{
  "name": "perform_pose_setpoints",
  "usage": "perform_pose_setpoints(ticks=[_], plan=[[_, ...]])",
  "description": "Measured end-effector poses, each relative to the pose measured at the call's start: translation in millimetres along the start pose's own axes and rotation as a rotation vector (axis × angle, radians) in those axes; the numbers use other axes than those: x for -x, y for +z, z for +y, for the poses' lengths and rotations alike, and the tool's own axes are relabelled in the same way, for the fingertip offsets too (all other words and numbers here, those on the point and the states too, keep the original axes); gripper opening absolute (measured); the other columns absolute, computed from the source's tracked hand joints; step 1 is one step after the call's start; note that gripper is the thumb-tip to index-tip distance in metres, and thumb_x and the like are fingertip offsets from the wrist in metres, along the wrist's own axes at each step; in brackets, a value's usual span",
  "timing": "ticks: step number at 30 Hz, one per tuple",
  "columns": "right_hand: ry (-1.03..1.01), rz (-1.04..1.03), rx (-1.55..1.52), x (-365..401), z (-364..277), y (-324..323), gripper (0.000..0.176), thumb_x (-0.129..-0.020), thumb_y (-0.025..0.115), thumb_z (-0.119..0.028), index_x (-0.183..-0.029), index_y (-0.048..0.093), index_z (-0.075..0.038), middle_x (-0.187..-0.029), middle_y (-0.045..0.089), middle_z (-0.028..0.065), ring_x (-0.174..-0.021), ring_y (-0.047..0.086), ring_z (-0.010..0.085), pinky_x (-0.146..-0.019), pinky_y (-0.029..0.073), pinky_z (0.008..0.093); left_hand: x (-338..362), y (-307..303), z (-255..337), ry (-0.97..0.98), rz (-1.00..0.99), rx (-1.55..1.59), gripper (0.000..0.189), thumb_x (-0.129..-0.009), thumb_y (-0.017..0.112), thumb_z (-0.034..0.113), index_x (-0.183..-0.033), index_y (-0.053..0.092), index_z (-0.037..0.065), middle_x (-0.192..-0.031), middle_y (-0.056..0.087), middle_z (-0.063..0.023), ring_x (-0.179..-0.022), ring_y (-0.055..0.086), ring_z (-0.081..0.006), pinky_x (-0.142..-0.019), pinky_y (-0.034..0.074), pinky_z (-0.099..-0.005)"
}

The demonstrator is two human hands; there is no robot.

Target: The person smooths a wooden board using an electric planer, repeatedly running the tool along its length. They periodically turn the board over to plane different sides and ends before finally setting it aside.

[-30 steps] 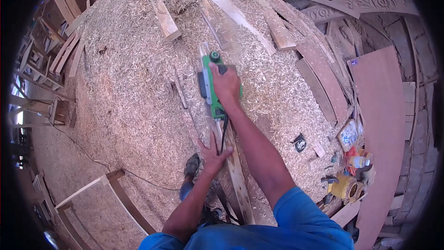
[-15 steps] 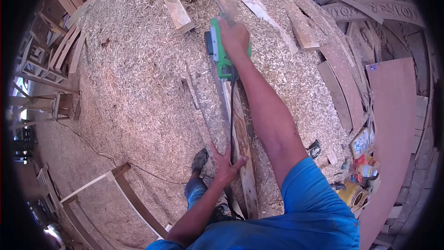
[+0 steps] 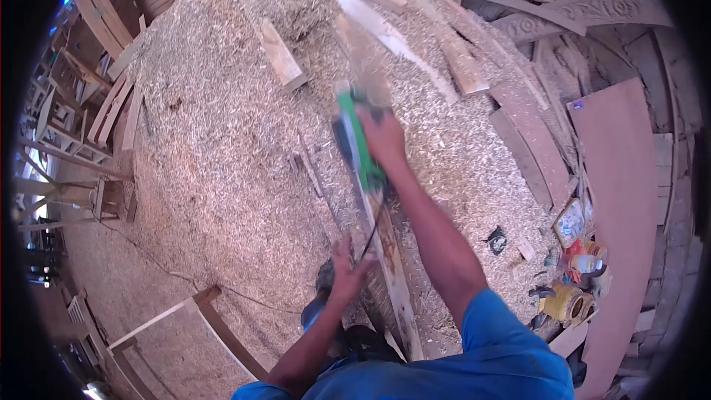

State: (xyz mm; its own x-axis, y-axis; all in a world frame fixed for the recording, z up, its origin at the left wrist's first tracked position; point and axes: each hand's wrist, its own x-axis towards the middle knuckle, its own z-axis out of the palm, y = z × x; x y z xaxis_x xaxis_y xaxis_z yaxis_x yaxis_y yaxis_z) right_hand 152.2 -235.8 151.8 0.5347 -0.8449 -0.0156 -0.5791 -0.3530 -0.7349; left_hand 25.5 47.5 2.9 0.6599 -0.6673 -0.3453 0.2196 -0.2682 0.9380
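My right hand is wrapped round the handle of a green power planer, which sits on a long wooden board. Motion blurs the planer and the hand. A black cord trails from the tool back toward me. Beside the board's near half is my left hand, with its fingers spread, close to the cord; whether it touches the board is unclear. Wood shavings surround the board.
Shavings cover the ground. A short wood block lies ahead. On the right are a wide plank, a yellow container and a carved piece. A wooden frame stands lower left.
The planer and my right hand have come back along the board, nearer to me. My left hand has shifted slightly to the left. The whole view has tilted a little.
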Motion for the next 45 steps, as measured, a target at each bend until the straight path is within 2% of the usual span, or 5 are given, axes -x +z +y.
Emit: perform_pose_setpoints(ticks=[5,17,31,38,45], plan=[[0.114,-0.042,-0.119,245.9,116.7,-97.6,0.042,-0.098,0.078,-0.040,-0.127,0.075,-0.010,-0.111,0.078,0.0153,-0.105,0.075,0.0270,-0.094,0.058,0.0389,-8.3,-28.2,-6.2,-0.092,0.234,-0.151,0.069,-0.095,0.078,0.046,-0.140,0.057,-0.001,-0.122,0.067,-0.0252,-0.116,0.066,-0.0403,-0.100,0.052,-0.0492],[0.791,0.414,-0.074,662.7,233.6,-297.3,0.050,-0.093,0.080,-0.041,-0.109,0.077,0.005,-0.092,0.078,0.0209,-0.082,0.075,0.0278,-0.078,0.057,0.0418,44.7,80.9,47.2,-0.099,-0.082,-0.564,0.066,-0.073,0.092,0.033,-0.121,0.065,-0.004,-0.108,0.074,-0.0315,-0.093,0.077,-0.0407,-0.076,0.064,-0.0497],[0.633,0.390,-0.021,684.9,289.1,-314.6,0.053,-0.091,0.082,-0.051,-0.106,0.078,0.000,-0.074,0.072,0.0100,-0.065,0.067,0.0204,-0.066,0.055,0.0385,224.7,-137.3,-27.5,-0.426,0.196,0.097,0.060,-0.088,0.081,0.033,-0.137,0.056,0.009,-0.125,0.065,-0.0159,-0.104,0.069,-0.0348,-0.076,0.063,-0.0479],[0.252,0.483,-0.053,626.4,354.4,-260.3,0.049,-0.100,0.071,-0.042,-0.128,0.075,-0.002,-0.114,0.079,0.0143,-0.100,0.075,0.0284,-0.095,0.056,0.0414,328.1,-282.7,-84.7,-0.251,0.663,0.377,0.054,-0.085,0.079,0.024,-0.133,0.059,0.010,-0.118,0.066,-0.0134,-0.097,0.069,-0.0293,-0.072,0.062,-0.0458],[0.459,0.495,-0.702,581.3,341.9,-224.5,0.048,-0.105,0.066,-0.050,-0.092,0.065,-0.004,-0.064,0.054,0.0007,-0.045,0.045,0.0096,-0.039,0.037,0.0293,434.9,-331.8,-79.1,-0.185,1.028,0.584,0.044,-0.086,0.071,0.027,-0.124,0.059,0.009,-0.109,0.067,-0.0087,-0.090,0.067,-0.0258,-0.075,0.059,-0.0446]])
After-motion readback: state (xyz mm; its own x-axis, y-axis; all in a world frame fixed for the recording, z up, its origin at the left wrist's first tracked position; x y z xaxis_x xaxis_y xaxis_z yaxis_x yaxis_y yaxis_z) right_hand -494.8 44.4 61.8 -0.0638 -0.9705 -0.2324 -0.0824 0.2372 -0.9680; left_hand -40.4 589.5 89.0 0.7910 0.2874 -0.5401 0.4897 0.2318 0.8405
